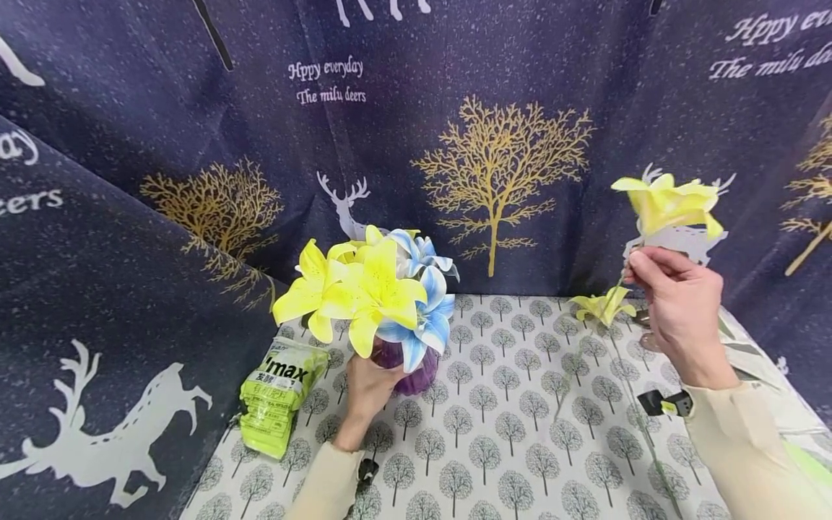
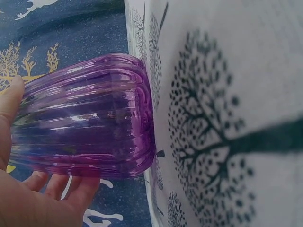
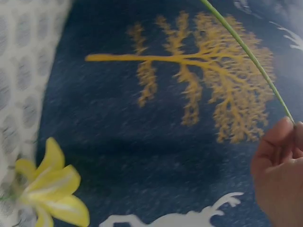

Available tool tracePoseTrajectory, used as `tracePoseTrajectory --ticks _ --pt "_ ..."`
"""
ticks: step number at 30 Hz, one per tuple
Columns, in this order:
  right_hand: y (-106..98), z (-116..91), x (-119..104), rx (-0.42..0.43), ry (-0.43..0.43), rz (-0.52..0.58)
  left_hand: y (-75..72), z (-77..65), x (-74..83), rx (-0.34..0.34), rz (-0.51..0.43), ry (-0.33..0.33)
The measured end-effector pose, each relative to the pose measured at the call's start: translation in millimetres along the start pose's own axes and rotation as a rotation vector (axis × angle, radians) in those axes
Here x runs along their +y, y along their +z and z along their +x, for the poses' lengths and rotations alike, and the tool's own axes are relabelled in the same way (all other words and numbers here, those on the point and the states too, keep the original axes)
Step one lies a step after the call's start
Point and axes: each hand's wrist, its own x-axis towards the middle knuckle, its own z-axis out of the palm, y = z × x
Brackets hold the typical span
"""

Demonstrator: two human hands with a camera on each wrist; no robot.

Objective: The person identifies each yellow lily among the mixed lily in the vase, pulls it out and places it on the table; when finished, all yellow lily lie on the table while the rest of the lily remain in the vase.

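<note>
My left hand [image 1: 370, 383] grips a purple ribbed glass vase [image 2: 90, 116], fingers and thumb curled round its side. The vase stands on the tablecloth and holds yellow lilies [image 1: 383, 292] and blue-and-white lilies [image 1: 429, 318], whose blooms hide its mouth in the head view. Off to the right, my right hand [image 1: 682, 310] pinches the green stem [image 3: 248, 52] of a single yellow lily [image 1: 669, 206] just under the bloom, raised above the table. Below it another yellow lily [image 1: 604, 307] lies on the cloth, its long stem running toward the front; the right wrist view shows this bloom at lower left.
A green-and-white packet [image 1: 279, 397] stands left of the vase. The table wears a white cloth [image 1: 513, 390] printed with grey trees. Dark blue fabric [image 1: 390, 144] with deer and gold trees hangs behind and at the left. Pale wrapping [image 1: 767, 368] lies at the right edge.
</note>
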Motion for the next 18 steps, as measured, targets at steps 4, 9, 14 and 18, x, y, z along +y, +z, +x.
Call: tracePoseTrajectory --ticks 4,9,14,18 --pt "-16.6 -3.1 11.7 -0.070 0.119 -0.266 -0.7 0.3 -0.8 -0.001 0.006 -0.002" --pt "-38.1 -5.3 34.8 -0.169 0.238 -0.554 -0.7 2.1 0.3 -0.007 0.025 0.007" --pt "-58.9 -8.7 58.4 -0.227 0.327 -0.769 -0.6 4.7 1.5 -0.001 0.039 0.007" --pt "-73.6 -12.0 71.9 -0.257 0.401 -0.857 -1.1 3.8 0.2 0.004 0.037 -0.007"
